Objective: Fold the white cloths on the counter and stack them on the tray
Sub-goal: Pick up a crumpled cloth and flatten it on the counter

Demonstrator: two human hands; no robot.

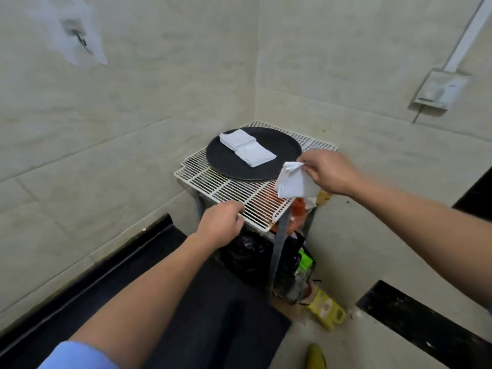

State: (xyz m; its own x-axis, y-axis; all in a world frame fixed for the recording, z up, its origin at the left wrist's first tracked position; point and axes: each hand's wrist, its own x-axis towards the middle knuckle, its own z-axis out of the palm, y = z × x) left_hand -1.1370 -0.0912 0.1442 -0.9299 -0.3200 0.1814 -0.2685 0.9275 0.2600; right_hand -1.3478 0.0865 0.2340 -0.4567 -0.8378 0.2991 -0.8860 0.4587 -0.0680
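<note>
A white wire rack stands in the corner of the room, between two pale walls. A round black tray sits on top of the rack, toward the back. Two small piles of folded white cloths lie side by side on the tray and touch each other.

The right hand is up in the air, just past the right edge of the tray. Its thumb and fingers pinch the top of one more white cloth. This cloth hangs down loose and crumpled over the right side of the rack.

The left hand is at the front edge of the rack. Its fingers are curled, but it is hard to tell if they grip the wires or only touch them.

Under the rack there is a black bag. A yellow packet lies on the floor near it.
</note>
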